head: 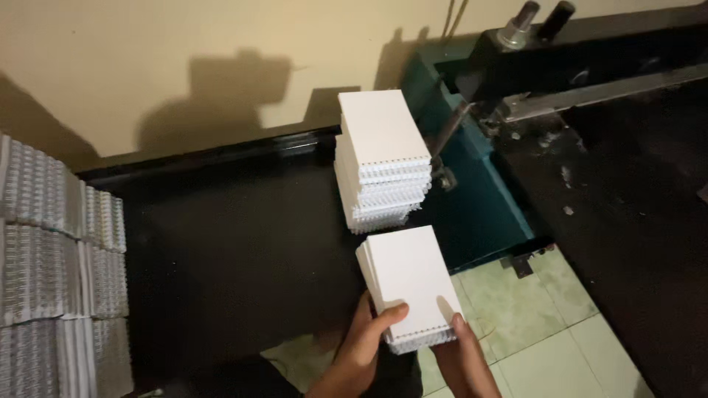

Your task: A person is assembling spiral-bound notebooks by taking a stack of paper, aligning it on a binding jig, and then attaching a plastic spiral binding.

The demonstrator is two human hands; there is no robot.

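Observation:
Both hands hold a small stack of white punched paper pads (409, 284) low in the middle of the view, above the front edge of a black table (236, 250). My left hand (365, 346) grips its left lower corner, thumb on top. My right hand (464, 357) grips the lower right corner, thumb lying on the top sheet. The pads' perforated edge faces me. Just beyond, a taller pile of the same white pads (383, 158) stands on the table near the wall.
Rows of wire-bound white pads (55, 258) are stacked along the table's left side. A teal and black machine (516, 110) with a metal bar stands at the right. Pale green floor tiles (531, 324) show below. A beige wall (184, 59) backs the table.

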